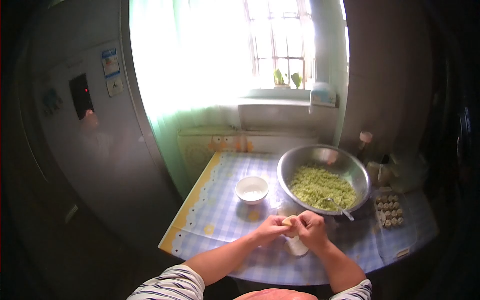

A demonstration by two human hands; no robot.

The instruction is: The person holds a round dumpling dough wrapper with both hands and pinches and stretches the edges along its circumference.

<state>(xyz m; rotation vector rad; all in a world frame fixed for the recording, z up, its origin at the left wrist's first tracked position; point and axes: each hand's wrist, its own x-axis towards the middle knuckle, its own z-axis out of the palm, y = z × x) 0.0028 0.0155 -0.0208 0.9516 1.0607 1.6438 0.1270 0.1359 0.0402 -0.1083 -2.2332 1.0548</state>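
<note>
Both hands meet over the front of the table, fingers pinched together. Between them is a small pale piece of dough; my left hand has its left side and my right hand its right side. Just below the hands lies a white round thing, partly covered by them. Behind my right hand stands a large metal bowl with chopped green filling and a metal spoon in it. A small white bowl stands behind my left hand.
A blue checked cloth covers the table. At its right is a clear tray near several small round speckled items. Bottles stand at the back right. A fridge is on the left, a window behind.
</note>
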